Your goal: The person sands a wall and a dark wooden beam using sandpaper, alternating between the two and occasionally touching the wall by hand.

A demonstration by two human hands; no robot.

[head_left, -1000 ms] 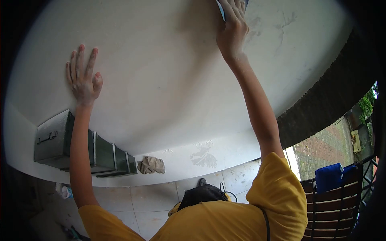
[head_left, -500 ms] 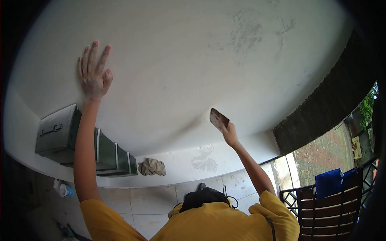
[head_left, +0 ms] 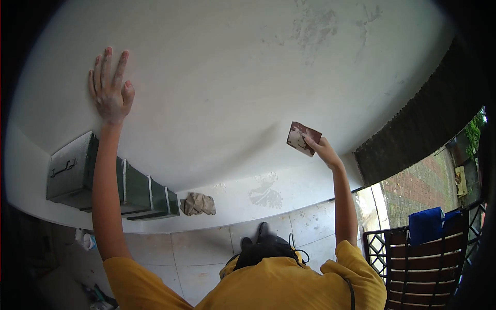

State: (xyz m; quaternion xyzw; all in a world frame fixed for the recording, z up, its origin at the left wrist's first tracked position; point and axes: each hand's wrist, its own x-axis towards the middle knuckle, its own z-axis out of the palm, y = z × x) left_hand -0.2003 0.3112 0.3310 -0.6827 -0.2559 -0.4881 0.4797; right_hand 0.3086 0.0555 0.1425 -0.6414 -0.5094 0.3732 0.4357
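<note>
My left hand (head_left: 110, 99) lies flat on the white wall (head_left: 206, 98), fingers spread and dusted with white powder. In my right hand (head_left: 325, 152) is a folded piece of reddish-brown sandpaper (head_left: 300, 137), smeared with white dust. Thumb and fingers pinch it at its right edge, and its dusty face shows. It is held over the lower right part of the wall, casting a soft shadow to its left. Grey patches (head_left: 314, 30) mark the wall higher up.
Dark green metal boxes (head_left: 72, 168) stand at lower left, below my left forearm. Beside them a crumpled beige cloth (head_left: 198, 204) lies on a white ledge (head_left: 232, 201). A slatted bench (head_left: 423, 268) with a blue cloth (head_left: 425, 226) over it is at lower right.
My right hand has moved right and slightly up with the sandpaper, which now shows more of its face. My left hand appears a little further left and up, still flat on the wall.
</note>
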